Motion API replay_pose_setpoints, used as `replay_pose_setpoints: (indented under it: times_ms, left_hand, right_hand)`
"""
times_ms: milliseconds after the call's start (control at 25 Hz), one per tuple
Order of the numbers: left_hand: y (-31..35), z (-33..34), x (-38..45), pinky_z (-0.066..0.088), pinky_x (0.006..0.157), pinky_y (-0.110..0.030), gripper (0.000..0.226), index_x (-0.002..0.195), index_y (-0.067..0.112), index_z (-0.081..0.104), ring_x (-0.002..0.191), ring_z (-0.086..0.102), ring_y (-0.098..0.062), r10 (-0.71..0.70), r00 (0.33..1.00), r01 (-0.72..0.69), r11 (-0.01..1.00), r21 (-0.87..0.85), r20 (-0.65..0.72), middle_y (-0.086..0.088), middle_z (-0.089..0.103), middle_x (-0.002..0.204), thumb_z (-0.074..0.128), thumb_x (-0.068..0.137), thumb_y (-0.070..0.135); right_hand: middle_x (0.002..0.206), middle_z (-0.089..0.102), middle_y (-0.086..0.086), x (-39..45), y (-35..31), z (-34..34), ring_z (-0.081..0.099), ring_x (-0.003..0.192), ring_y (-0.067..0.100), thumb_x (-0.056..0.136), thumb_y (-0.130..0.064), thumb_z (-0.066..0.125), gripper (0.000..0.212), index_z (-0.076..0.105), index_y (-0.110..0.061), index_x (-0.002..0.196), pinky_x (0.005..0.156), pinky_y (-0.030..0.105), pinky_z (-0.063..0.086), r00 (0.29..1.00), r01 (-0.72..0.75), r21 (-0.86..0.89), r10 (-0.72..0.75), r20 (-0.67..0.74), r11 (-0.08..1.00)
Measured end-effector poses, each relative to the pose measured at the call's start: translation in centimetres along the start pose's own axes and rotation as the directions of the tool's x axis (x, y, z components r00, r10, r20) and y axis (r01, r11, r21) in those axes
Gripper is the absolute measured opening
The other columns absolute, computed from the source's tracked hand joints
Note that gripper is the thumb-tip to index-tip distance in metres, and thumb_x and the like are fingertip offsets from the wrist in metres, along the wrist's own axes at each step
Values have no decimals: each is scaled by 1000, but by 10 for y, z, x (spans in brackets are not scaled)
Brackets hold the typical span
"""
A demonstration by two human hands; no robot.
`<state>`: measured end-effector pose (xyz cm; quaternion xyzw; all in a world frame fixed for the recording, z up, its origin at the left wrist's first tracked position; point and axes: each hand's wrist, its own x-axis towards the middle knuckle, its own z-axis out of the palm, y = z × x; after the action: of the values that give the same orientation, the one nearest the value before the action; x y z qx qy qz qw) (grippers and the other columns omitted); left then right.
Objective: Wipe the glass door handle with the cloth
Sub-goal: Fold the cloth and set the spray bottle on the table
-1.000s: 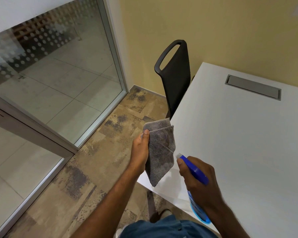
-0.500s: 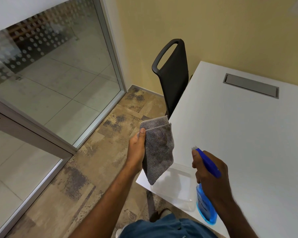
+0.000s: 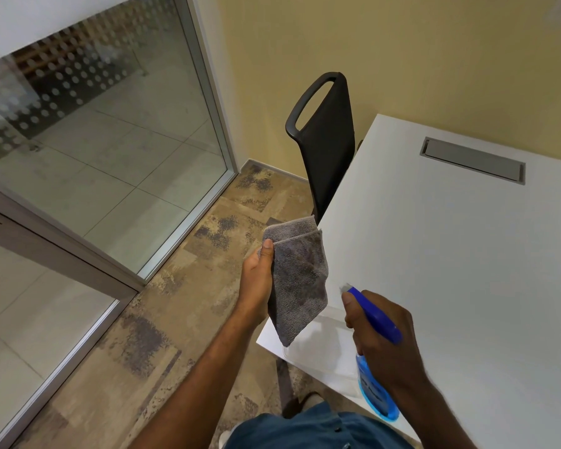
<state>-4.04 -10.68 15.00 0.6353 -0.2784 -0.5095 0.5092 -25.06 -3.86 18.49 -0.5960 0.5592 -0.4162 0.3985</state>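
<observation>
A folded grey microfibre cloth (image 3: 297,277) hangs from my left hand (image 3: 256,280), pinched at its upper corner by the thumb, over the corner of the white table. My right hand (image 3: 382,338) grips a blue spray bottle (image 3: 374,380) with a blue trigger head, its nozzle pointing at the cloth a short way off. The glass door (image 3: 36,322) stands at the lower left beside a fixed glass panel (image 3: 110,137). Its handle is out of view.
A white table (image 3: 450,254) fills the right side, with a grey cable flap (image 3: 472,158) near the far edge and a clear plastic tray (image 3: 324,348) at its near corner. A black chair (image 3: 327,140) stands against the table by the yellow wall. Patterned carpet (image 3: 182,286) covers the floor.
My right hand with the spray bottle moved away to the right, then came back closer to the cloth. The left hand and cloth stayed nearly still.
</observation>
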Motion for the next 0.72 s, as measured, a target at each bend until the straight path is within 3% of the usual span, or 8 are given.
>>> replay_pose_setpoints:
  times_ms: [80,240,320,440,720]
  left_hand:
    - [1,-1,0,57,66,-14,31,113,29,69,90,76,-3,-1,1000,1,1000,-3,-5,17,79,97,41,112,43]
    - [3,-3,1,58,69,-16,31,114,30,69,91,76,-5,-5,1000,4,1000,-22,-22,14,80,99,41,112,43]
    - [4,-4,2,59,71,-18,30,113,31,69,92,76,-6,-3,999,1,999,-37,-32,14,80,99,41,112,43]
    - [4,-4,2,59,76,-23,31,112,30,70,93,76,-6,-4,999,2,999,-48,-46,13,80,100,41,113,42]
    - [3,-4,2,57,74,-23,32,110,31,69,89,76,-1,-8,998,6,1000,-30,-64,18,79,97,40,113,44]
  right_hand:
    - [56,48,6,-1,-1,3,46,52,29,92,-58,58,55,52,-9,66,47,41,44,1000,22,-2,-22,-4,1000]
    - [57,49,-10,-3,-5,7,45,52,10,91,-71,54,48,47,-32,64,54,12,38,996,67,-18,-65,60,998]
    - [58,50,-12,-6,-4,8,45,52,8,92,-70,55,45,47,-35,64,54,9,37,993,91,-30,-88,81,995]
    - [62,55,-24,-9,0,7,54,56,3,91,-52,63,23,56,-49,70,57,2,39,983,144,-25,-140,118,989]
    - [66,57,-26,-12,1,5,57,60,3,90,-47,66,18,57,-53,75,57,5,42,970,205,-36,-198,139,978]
